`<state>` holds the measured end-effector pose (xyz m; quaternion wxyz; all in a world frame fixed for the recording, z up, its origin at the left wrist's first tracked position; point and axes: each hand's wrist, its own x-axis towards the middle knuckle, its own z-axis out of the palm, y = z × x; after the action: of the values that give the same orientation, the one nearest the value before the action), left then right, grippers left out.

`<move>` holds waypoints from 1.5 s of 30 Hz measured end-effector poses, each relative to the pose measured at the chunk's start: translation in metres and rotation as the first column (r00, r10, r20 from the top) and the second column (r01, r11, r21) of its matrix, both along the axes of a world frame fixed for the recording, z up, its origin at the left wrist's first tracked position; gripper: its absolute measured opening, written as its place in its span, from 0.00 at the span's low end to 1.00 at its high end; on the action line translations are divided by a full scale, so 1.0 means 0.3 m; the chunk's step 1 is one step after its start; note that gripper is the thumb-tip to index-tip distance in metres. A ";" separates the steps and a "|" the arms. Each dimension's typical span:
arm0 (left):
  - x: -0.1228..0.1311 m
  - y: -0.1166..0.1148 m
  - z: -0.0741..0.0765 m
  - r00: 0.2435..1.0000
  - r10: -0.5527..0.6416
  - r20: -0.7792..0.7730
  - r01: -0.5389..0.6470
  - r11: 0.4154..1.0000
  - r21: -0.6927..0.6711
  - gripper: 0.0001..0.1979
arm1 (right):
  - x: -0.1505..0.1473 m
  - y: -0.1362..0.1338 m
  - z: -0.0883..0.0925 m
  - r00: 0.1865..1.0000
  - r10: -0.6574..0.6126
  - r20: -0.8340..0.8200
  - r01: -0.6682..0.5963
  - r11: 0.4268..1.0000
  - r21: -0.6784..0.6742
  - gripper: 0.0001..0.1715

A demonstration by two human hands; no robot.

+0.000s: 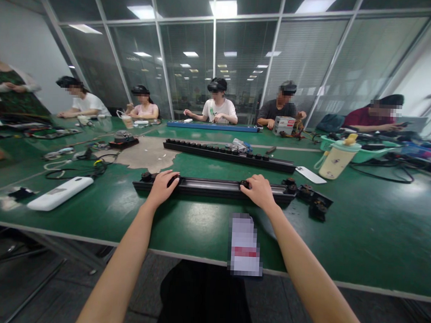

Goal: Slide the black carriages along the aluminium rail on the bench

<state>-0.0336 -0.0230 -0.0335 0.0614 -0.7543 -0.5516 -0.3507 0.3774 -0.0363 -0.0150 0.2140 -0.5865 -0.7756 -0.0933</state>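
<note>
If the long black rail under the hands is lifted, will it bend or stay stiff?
Probably stiff: the rail looks straight along its whole length. Being long, it may tip if lifted at one end; the left hand and right hand rest on it.

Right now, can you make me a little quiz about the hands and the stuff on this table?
1. True or false: the left hand and the right hand both touch the near black rail.
2. What lies on the table to the left of the left hand? A) a white oblong device B) a red book C) a banana
3. Fill in: the table top is coloured ____.
Key: 1 true; 2 A; 3 green.
</note>
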 end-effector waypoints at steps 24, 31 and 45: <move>-0.001 0.004 -0.002 1.000 -0.008 0.012 0.008 1.000 0.003 0.25 | -0.003 -0.005 0.006 1.000 -0.005 0.020 0.005 1.000 -0.028 0.19; 0.004 -0.003 0.006 1.000 -0.005 0.017 0.005 1.000 -0.008 0.26 | -0.002 -0.008 0.009 1.000 -0.016 0.006 0.016 1.000 -0.020 0.19; 0.009 -0.007 0.009 1.000 -0.001 0.015 0.002 1.000 -0.018 0.26 | 0.001 -0.005 0.007 1.000 -0.021 -0.021 0.020 0.999 -0.027 0.18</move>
<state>-0.0310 -0.0252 -0.0306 0.0504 -0.7526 -0.5546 -0.3513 0.3778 -0.0378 -0.0128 0.2135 -0.5981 -0.7684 -0.0788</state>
